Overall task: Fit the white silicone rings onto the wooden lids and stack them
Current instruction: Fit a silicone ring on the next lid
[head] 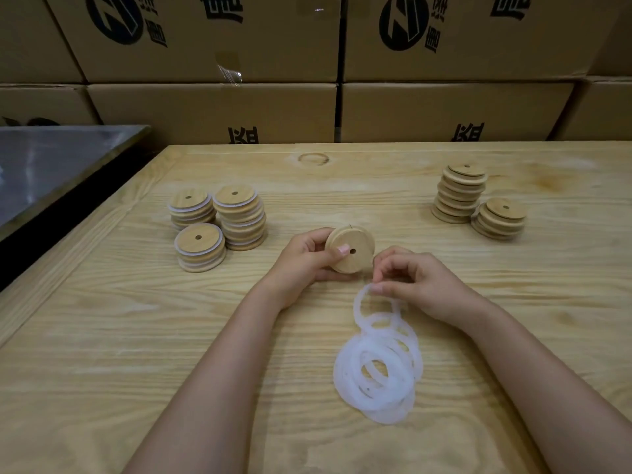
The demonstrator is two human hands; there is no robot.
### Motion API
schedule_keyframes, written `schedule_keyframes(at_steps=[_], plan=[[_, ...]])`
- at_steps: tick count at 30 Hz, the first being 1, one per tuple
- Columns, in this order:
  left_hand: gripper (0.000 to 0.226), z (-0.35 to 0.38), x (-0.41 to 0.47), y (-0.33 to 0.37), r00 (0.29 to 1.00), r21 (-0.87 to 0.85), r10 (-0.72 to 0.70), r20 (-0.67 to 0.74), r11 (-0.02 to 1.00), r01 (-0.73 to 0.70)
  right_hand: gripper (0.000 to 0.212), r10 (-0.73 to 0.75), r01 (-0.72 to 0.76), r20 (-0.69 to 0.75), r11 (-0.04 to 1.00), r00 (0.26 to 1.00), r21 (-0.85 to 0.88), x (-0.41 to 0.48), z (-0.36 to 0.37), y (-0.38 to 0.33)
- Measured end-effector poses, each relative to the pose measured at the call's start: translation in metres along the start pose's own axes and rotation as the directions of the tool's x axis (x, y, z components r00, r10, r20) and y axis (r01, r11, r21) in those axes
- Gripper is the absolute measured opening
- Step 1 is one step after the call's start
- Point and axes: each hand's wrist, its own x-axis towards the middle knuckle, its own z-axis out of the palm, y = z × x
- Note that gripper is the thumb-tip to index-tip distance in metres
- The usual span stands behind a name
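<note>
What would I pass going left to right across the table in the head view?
Steel surface → three stacks of ringed lids → left hand → the lid it holds → right hand pinching a ring → two stacks of bare lids.

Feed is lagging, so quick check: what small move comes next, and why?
Probably lift the ring free and bring it to the lid: the right hand pinches its upper edge above the pile, and the left hand holds that lid bare.
</note>
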Motion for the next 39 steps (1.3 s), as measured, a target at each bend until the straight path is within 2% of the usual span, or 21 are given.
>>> schedule_keyframes(at_steps=[2, 4, 9, 12, 17, 26, 32, 39], plan=[[0.023, -0.001, -0.001, -0.001, 1.0, 0.024, 0.02, 0.006, 1.0, -0.02, 0.018, -0.016, 0.034, -0.158, 0.993, 0.987, 0.113, 0.004, 0.005, 0.0], [0.024, 0.0, -0.002, -0.001, 0.999, 0.071, 0.042, 0.016, 0.997, -0.043, 0.018, -0.026, 0.074, -0.294, 0.985, 0.955, 0.153, 0.009, 0.01, 0.0], [0.027, 0.001, -0.004, -0.001, 0.997, 0.047, 0.06, 0.04, 0.997, -0.062, 0.015, 0.002, 0.147, -0.473, 0.949, 0.881, 0.278, 0.015, 0.015, 0.004], [0.028, 0.002, -0.002, -0.001, 0.997, 0.069, 0.053, 0.051, 0.996, -0.056, 0.011, 0.052, 0.148, -0.48, 0.917, 0.876, 0.37, 0.018, 0.015, 0.007], [0.026, 0.005, 0.0, 0.0, 0.999, 0.046, 0.031, 0.023, 0.998, -0.032, 0.012, 0.05, 0.16, -0.483, 0.909, 0.874, 0.385, 0.02, 0.018, 0.009], [0.009, 0.016, 0.0, 0.0, 0.991, 0.11, 0.13, -0.017, 0.986, -0.127, 0.012, 0.047, 0.155, -0.531, 0.931, 0.846, 0.33, 0.022, 0.017, 0.012], [0.018, 0.02, 0.004, -0.009, 0.968, 0.287, 0.222, -0.113, 0.94, -0.182, 0.015, 0.052, 0.15, -0.542, 0.935, 0.839, 0.322, 0.022, 0.017, 0.011], [0.014, 0.02, 0.005, -0.009, 0.964, 0.262, 0.21, -0.163, 0.951, -0.164, 0.012, 0.063, 0.134, -0.542, 0.939, 0.838, 0.317, 0.021, 0.018, 0.009]])
